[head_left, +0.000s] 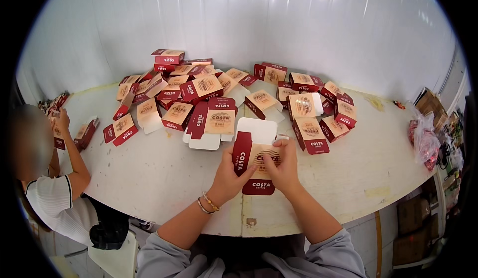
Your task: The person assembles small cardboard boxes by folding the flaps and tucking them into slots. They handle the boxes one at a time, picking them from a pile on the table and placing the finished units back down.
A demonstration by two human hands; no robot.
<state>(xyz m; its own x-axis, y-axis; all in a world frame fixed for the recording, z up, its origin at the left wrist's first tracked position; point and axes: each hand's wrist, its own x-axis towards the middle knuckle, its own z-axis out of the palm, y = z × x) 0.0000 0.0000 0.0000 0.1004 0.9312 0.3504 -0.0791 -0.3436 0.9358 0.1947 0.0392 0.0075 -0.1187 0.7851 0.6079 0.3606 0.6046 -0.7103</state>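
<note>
Between both hands, above the table's near middle, I hold a small red-and-cream cardboard carton (pixel 259 148). Its white flap points away from me and a red flap hangs at the near end. My left hand (pixel 229 178) grips the left side, thumb across the printed face. On the opposite edge my right hand (pixel 285 168) is closed, its thumb pressing the cream panel. The fingers beneath the carton are hidden. Just beyond, slightly left, lie several flat, unfolded cartons (pixel 220 122) of the same kind.
Folded cartons lie heaped at the back left (pixel 201 87) and back right (pixel 303 105) of the white table (pixel 189 188), before a pale wall. At the left a seated person (pixel 55 193) handles a similar carton. A clear plastic bag (pixel 425 141) and brown cardboard boxes (pixel 414 215) stand at the right.
</note>
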